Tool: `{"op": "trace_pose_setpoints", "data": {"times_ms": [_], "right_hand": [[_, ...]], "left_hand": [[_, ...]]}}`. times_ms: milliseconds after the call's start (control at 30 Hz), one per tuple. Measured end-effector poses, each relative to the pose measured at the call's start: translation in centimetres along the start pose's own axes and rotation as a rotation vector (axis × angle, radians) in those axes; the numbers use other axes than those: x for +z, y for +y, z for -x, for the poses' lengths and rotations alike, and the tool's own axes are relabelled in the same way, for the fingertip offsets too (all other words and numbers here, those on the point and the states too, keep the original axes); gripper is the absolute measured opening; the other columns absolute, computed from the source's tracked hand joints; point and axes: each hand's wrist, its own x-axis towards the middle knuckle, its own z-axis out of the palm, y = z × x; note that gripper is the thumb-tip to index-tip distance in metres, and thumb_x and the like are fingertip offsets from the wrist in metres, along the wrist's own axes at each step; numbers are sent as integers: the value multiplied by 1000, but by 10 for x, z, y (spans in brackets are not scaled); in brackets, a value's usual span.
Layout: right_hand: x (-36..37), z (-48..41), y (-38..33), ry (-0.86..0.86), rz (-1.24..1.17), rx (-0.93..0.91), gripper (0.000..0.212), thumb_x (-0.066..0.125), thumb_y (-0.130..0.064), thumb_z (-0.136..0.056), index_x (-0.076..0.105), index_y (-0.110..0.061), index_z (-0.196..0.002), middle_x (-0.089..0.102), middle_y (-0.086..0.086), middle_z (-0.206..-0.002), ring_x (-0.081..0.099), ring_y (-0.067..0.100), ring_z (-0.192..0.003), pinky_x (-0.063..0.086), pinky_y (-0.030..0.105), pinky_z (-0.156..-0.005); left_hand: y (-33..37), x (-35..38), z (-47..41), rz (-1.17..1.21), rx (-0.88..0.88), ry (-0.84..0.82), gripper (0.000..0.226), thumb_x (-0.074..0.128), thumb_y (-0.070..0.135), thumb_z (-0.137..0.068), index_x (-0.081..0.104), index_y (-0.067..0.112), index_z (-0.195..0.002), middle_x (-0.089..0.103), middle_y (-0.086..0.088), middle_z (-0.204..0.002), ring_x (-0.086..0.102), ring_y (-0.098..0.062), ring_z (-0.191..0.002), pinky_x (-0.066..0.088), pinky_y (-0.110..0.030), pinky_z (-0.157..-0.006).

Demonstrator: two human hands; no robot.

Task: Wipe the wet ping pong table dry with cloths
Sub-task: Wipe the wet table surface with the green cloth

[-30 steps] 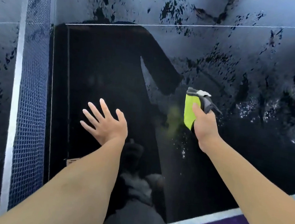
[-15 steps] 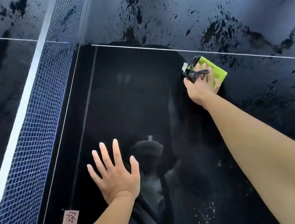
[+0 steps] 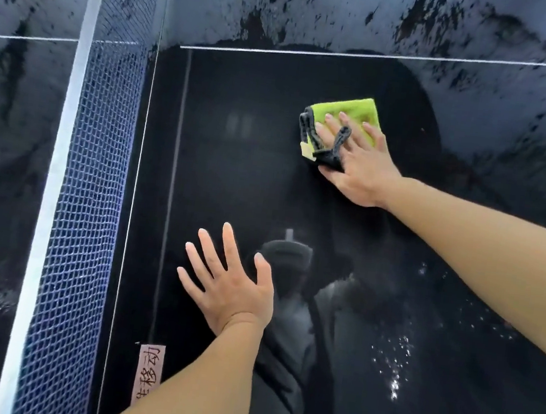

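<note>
A: Right hand (image 3: 360, 164) is seen laid flat on the green cloth (image 3: 347, 113), fingers straight and spread, the cloth pressed onto the bench (image 3: 234, 175). A grey loop on the cloth is passed between two fingers.

B: Is the cloth gripped?

A: No curl is seen; it is pushed down under flat fingers. Grey edging and a small pale tag are shown at the cloth's left side.

B: Left hand?

A: Left hand (image 3: 232, 287) is spread flat on the dark bench, nothing held, placed nearer the camera and well apart from the cloth.

B: Where is the cloth placed?

A: Just below the white line (image 3: 417, 60), right of the net (image 3: 93, 186), inside a dark smooth patch.

B: Water?

A: Dark blotches are seen beyond the white line and across the net; bright droplets (image 3: 393, 367) are scattered at lower right. A pink label (image 3: 148, 374) with printed characters is stuck near the net base. A person's reflection is shown in the bench between the arms.
</note>
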Motion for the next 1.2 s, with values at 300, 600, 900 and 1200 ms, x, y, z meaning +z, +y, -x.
{"op": "trace_pose_setpoints", "data": {"times_ms": [300,600,900,1200], "right_hand": [[71,171,-85,-52,-78,21,73,14,-59,-97,-15,-31,-158,-20,-6,-165,-27,15,-150,-16,44,-120],[153,364,-214,-117,-142,118,74,29,-54,-101,-6,-26,-160,-6,0,-168,-15,21,-154,-5,47,-120],[167,487,-288,-159,-494,351,62,24,-52,-104,-7,-42,-157,-17,-20,-163,-25,3,-148,-11,33,-122],[86,511,-282,526,-1974,1178,23,51,-23,-103,64,-12,-119,76,11,-102,74,27,-88,59,35,-62]], "left_hand": [[1,-9,-1,42,2,-65,73,16,59,-95,1,33,-160,-1,-6,-169,-4,-32,-155,1,-60,-122],[-4,-17,1,113,48,-113,72,19,59,-97,2,31,-161,-4,-8,-169,-8,-34,-155,-5,-61,-121],[-48,-56,26,493,256,-240,72,53,42,-94,27,24,-158,9,-9,-169,0,-30,-156,0,-50,-125],[-84,-98,217,1065,340,-697,24,55,12,-96,73,22,-108,73,10,-106,68,-9,-103,53,-36,-100]]}}
